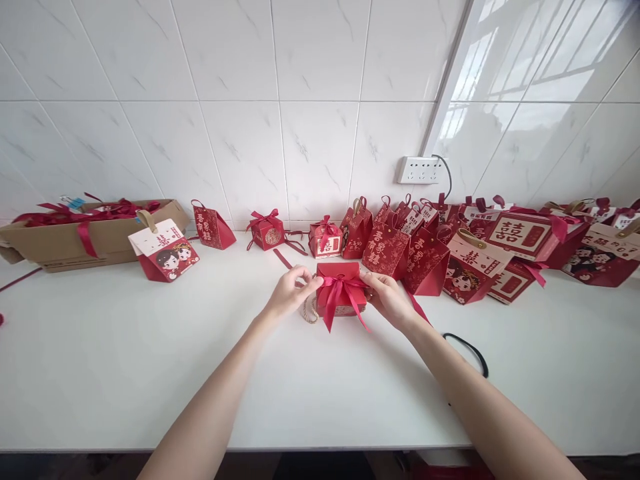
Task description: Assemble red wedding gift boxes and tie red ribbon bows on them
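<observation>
Head view: w/ L hand, pinching the L side of a shiny red bow btwn thumb & pointer. W/ R hand, pinching the R side of the same bow, w/ thumb up front. Can't tell how all the other R fingers bend, bc partly hidden. Tied, w/ tails hanging down, on the front of a small red box. Sitting on the white table, near the mid, btwn both hands. Just L of that, see a gold rope, looped by the L hand. Behind, close to the tile wall, find a bow box & a box w/ a big sign. Farther L, see a red bag, standing up, & a pink-top bag w/ two cartoon faces, leaning by a brown box. Inside & over the rim of that one, see lots of red ribbon. On the R, see a big bunch of red & pink gift bags, packed close, some tilted, w/ loops on top. Nearer than those, see a black cord lying in a curve, R of the R arm. Up on the wall, above the bunch, see a white plug strip w/ a dark wire.
</observation>
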{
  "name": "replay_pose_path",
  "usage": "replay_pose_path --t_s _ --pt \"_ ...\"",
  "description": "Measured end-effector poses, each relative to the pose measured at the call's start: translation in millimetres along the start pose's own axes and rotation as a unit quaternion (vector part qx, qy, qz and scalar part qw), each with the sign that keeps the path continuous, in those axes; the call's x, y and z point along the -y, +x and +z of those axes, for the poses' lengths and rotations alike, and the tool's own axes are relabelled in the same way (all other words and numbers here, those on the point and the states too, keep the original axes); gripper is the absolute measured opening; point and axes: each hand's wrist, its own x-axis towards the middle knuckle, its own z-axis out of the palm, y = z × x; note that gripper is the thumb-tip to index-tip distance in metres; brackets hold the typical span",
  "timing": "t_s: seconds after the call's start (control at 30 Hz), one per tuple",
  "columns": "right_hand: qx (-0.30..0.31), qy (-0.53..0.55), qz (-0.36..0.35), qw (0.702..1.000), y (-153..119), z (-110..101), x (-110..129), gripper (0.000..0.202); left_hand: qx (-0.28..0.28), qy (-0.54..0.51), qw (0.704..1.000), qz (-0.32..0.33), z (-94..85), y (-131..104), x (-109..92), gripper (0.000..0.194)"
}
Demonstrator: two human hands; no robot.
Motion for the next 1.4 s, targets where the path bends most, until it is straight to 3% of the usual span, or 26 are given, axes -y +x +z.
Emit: replay_pose_path --t_s 0.07,0.23,0.37,0.53,0.73,0.97,1.07,1.27,1.4 --pt "0.013 -0.006 -0.001 1.000 -1 1 0 0.032 0.022 0.012 1.000 -0.017 1.5 0 -3 0.035" --pt "0.027 -0.022 -0.003 0.999 -2 3 0 0.034 -0.024 0.019 1.000 0.005 9.8 1 -1 0.028" --pt "0.047 -0.020 -0.028 0.998 -3 1 1 0.032 0.014 -0.041 0.999 -0.024 10.6 2 2 0.032" --pt "0.110 -0.035 -0.058 0.992 -8 2 7 0.028 -0.031 -0.092 0.995 0.014 10.1 2 3 0.029" --pt "0.035 -0.146 -0.098 0.984 -5 4 5 0.025 -0.033 -0.082 0.996 0.032 10.6 3 3 0.027" --pt "0.099 -0.119 -0.074 0.985 -4 -5 5 0.035 -0.040 -0.102 0.994 0.019 8.8 2 3 0.027" --pt "0.060 -0.165 -0.088 0.981 -5 -2 5 0.028 -0.053 -0.091 0.994 0.022 10.1 2 3 0.027" --pt "-0.090 -0.192 -0.147 0.966 -5 7 0 0.030 -0.037 -0.069 0.996 0.047 14.8 -2 1 0.026" --pt "-0.135 -0.206 -0.131 0.960 -7 13 3 0.037 -0.030 -0.067 0.996 0.054 16.5 -4 0 0.027"
